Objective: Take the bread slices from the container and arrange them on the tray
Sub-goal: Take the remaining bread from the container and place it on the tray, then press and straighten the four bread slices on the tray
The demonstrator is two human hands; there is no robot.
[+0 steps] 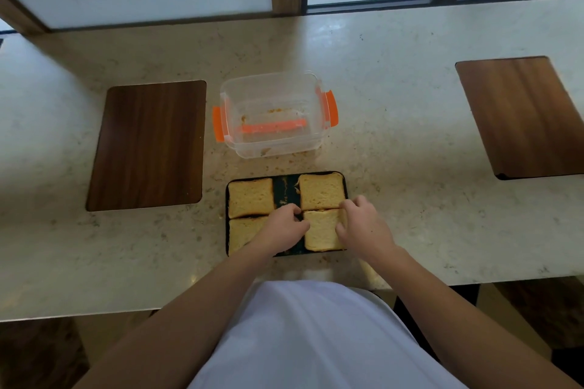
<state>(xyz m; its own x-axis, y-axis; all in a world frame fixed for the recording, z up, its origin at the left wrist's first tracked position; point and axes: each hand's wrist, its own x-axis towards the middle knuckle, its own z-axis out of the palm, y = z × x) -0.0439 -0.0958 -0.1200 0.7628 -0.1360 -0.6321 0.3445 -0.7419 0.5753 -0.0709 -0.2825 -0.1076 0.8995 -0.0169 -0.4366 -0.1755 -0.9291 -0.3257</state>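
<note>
A black tray point(286, 188) lies on the counter right in front of me, with several bread slices on it. One slice point(250, 197) fills the far left corner and another point(320, 191) the far right. A near left slice point(240, 230) is partly hidden by my left forearm. My left hand point(284, 224) and my right hand point(363, 226) pinch the left and right edges of the near right slice point(322, 230), which rests on the tray. Behind the tray stands the clear container point(271, 114) with orange clips; only crumbs show inside.
A dark wooden board point(148, 145) lies left of the container. Another wooden board point(521, 117) sits at the far right. Window frames run along the counter's back edge. The counter's front edge is just below the tray.
</note>
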